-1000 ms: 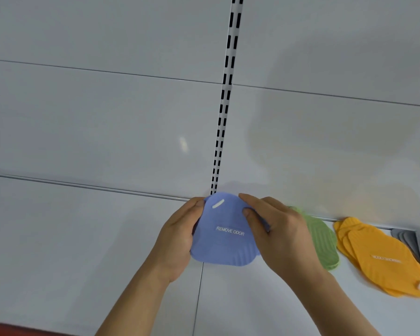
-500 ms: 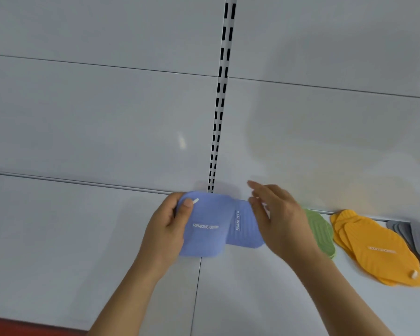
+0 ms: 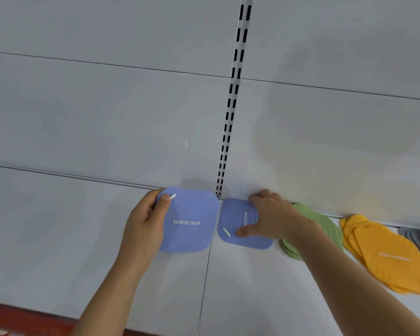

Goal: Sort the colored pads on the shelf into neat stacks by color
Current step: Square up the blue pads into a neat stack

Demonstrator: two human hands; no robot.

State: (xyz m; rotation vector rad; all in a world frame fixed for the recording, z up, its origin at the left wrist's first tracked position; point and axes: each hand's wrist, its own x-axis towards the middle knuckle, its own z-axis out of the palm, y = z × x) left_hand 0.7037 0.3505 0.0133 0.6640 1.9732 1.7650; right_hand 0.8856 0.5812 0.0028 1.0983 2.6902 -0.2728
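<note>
The two blue pads now lie apart: the left hand (image 3: 143, 229) grips the left blue pad (image 3: 189, 224), while the right hand's (image 3: 272, 219) fingers press the right blue pad (image 3: 240, 226) flat. Green pads (image 3: 325, 224) and orange pads (image 3: 388, 258) lie rightward on the white shelf (image 3: 58, 238).

Two pads (image 3: 188, 223) (image 3: 243, 225) side by side on shelf (image 3: 252, 287); three stacks (image 3: 323, 229) (image 3: 386, 258) (image 3: 417, 238) rightward — along back.

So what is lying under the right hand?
The right hand presses on a blue pad lying on the shelf. Its forearm crosses the green pads, hiding their middle. Whether more blue pads lie beneath cannot be seen.
</note>
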